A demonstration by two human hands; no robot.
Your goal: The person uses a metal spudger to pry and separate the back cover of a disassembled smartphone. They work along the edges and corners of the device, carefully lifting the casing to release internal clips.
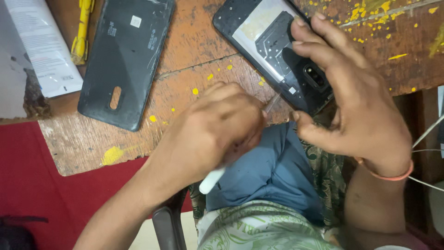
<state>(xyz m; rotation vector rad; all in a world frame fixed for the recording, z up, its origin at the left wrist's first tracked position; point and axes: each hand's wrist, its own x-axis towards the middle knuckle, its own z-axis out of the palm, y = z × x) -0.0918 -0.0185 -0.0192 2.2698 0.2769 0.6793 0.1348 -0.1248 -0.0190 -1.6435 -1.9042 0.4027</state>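
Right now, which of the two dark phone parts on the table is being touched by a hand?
The opened phone at the upper right: the right hand rests its fingers on it. The detached back cover lies apart, untouched.

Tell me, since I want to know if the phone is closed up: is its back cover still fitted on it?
No: the back cover lies apart on the wooden table, while the opened phone shows its insides under the right hand.

An opened black phone (277, 51) lies face-down, tilted, at the wooden table's edge.
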